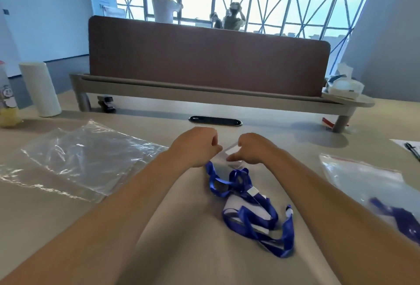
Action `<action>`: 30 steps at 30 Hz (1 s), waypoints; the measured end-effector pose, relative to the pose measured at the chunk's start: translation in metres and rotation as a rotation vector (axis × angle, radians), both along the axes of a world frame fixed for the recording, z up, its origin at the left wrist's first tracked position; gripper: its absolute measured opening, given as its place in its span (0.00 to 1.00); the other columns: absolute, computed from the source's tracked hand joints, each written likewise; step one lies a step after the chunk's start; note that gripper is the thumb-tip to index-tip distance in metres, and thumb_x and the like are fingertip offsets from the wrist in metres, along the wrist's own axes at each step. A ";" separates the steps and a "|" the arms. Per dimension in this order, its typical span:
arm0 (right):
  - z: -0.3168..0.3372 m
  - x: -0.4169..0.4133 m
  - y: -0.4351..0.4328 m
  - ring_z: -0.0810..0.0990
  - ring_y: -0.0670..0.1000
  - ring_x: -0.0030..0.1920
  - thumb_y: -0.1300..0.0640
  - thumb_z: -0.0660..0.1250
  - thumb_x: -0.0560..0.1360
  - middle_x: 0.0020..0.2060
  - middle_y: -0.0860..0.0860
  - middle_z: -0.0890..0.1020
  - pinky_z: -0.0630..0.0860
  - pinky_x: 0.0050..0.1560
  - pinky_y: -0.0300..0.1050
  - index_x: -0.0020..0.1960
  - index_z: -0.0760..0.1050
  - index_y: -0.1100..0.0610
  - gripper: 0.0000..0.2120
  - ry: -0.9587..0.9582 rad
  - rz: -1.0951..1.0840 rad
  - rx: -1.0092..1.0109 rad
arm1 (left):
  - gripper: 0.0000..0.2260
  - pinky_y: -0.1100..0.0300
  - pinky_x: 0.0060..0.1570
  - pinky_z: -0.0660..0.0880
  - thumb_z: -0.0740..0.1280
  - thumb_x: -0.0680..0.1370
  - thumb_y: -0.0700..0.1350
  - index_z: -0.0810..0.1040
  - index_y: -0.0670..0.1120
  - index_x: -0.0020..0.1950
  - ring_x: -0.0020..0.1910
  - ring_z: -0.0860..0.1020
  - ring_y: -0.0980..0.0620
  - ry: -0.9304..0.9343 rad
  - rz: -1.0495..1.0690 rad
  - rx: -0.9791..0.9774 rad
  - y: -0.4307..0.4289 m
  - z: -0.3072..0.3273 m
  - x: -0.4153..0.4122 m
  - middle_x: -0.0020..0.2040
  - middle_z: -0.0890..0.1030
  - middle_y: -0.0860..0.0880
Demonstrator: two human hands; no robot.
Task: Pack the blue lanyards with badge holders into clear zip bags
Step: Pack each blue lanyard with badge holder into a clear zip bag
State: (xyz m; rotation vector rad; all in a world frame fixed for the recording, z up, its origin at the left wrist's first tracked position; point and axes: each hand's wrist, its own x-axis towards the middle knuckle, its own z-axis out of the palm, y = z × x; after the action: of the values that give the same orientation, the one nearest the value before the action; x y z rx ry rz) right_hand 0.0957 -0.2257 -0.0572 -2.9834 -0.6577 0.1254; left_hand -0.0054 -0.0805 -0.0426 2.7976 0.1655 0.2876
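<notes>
My left hand (pixel 196 146) and my right hand (pixel 255 148) are side by side at the table's middle, both pinching a clear badge holder (pixel 231 151) between them. A blue lanyard (pixel 236 180) trails from that holder toward me. It runs into a tangled heap of blue lanyards with badge holders (pixel 256 219) lying on the table between my forearms. A stack of empty clear zip bags (pixel 86 159) lies flat to the left. On the right, a red-striped zip bag (pixel 368 184) holds a packed blue lanyard (pixel 400 219).
A brown desk divider (pixel 209 57) on a raised shelf crosses the table's far side. A white roll (pixel 41 89) and a bottle (pixel 8 103) stand at the far left. Tissues (pixel 343 85) sit far right, a pen (pixel 412 149) at the right edge. Two people stand by the windows.
</notes>
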 end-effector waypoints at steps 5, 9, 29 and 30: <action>-0.005 0.018 0.005 0.77 0.53 0.51 0.34 0.72 0.67 0.50 0.54 0.79 0.71 0.50 0.45 0.60 0.75 0.61 0.35 0.117 -0.049 -0.038 | 0.08 0.57 0.48 0.75 0.65 0.80 0.52 0.77 0.50 0.54 0.47 0.77 0.51 0.079 -0.024 0.017 0.006 -0.012 0.009 0.51 0.80 0.50; -0.002 0.026 0.012 0.77 0.55 0.56 0.35 0.73 0.66 0.50 0.54 0.77 0.71 0.57 0.48 0.62 0.75 0.62 0.37 0.167 -0.084 -0.094 | 0.09 0.55 0.54 0.77 0.65 0.80 0.52 0.77 0.49 0.57 0.50 0.78 0.50 0.094 -0.014 -0.015 0.007 -0.016 0.011 0.54 0.80 0.49; 0.034 -0.025 -0.002 0.75 0.54 0.50 0.54 0.67 0.78 0.52 0.53 0.74 0.77 0.49 0.49 0.63 0.68 0.59 0.17 0.004 -0.105 0.717 | 0.24 0.56 0.46 0.76 0.68 0.78 0.55 0.66 0.45 0.68 0.48 0.81 0.48 -0.059 0.199 -0.654 0.005 -0.008 -0.019 0.56 0.81 0.45; 0.035 -0.032 0.000 0.75 0.54 0.51 0.54 0.67 0.78 0.53 0.52 0.74 0.76 0.48 0.48 0.63 0.68 0.58 0.17 0.028 -0.103 0.763 | 0.23 0.56 0.44 0.78 0.69 0.78 0.54 0.67 0.44 0.66 0.46 0.82 0.48 -0.068 0.204 -0.771 0.007 -0.006 -0.025 0.52 0.83 0.45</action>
State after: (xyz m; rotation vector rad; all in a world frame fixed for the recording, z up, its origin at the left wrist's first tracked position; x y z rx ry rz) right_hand 0.0636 -0.2255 -0.0226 -2.2652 -0.4152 -0.0780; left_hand -0.0302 -0.0737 -0.0488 2.0073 0.4416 0.2883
